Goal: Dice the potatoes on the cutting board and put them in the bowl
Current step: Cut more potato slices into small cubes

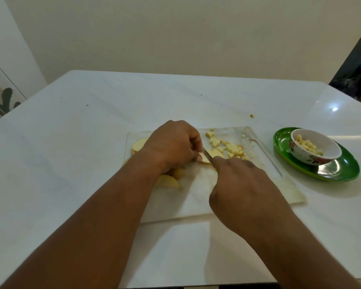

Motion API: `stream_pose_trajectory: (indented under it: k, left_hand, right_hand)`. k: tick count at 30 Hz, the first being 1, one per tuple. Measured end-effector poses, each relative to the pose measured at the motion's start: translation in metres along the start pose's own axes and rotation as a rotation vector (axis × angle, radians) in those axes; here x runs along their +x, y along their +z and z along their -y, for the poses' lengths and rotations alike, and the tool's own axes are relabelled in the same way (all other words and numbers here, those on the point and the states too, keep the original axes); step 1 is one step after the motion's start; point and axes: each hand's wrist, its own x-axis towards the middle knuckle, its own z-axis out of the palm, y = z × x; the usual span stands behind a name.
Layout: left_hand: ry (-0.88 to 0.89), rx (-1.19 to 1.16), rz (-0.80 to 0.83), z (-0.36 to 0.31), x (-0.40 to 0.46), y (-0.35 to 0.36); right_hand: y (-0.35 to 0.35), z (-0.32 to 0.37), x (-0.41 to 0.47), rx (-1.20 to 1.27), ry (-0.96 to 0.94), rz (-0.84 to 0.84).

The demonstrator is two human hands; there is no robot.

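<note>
Nearest the camera, two bare forearms reach over the white table [71, 126] to the cutting board [196, 197]. At the board's middle the right hand [240, 184] is wrapped round the handle of a knife [207, 155], forefinger laid along the top, with the blade angled away into a potato slice [214, 153]. Curled over the near end of that slice, the left hand [171, 146] pins it down, its fingertips [200, 158] just beside the blade.

Diced bits [227, 147] lie scattered on the far right part of the board. Uncut slices [138, 145] wait at the board's left edge, and more wedges [167, 181] sit under the left wrist. To the right, apart from the board, the bowl [319, 151] stands on a green plate [342, 172] and already holds some dice. One stray bit [252, 116] sits on the table beyond the board.

Dicing looks to be partly done. The main risk is the blade nicking the left fingertips, since they sit so close to the cut and the slice is small and likely slippery. A hard chop could also flick dice off the board, as one piece already lies there. The board may slide on the glossy table under sideways pressure.
</note>
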Motion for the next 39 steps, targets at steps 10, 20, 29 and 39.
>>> stream_pose_trajectory:
  k: [10, 20, 29, 39]
  left_hand:
    - [-0.005, 0.021, 0.029, 0.0, 0.002, 0.001]
    - [0.026, 0.037, 0.046, -0.003, -0.005, -0.004]
    - [0.034, 0.089, 0.008, -0.002, 0.0, 0.001]
    - [0.049, 0.115, 0.015, 0.001, 0.005, 0.002]
  right_hand:
    - [-0.022, -0.012, -0.057, 0.018, 0.01, 0.134]
    - [-0.014, 0.002, -0.007, 0.012, 0.006, 0.021]
    - [-0.005, 0.004, -0.006, -0.005, -0.008, 0.066]
    - [-0.024, -0.003, -0.052, 0.026, 0.012, 0.17]
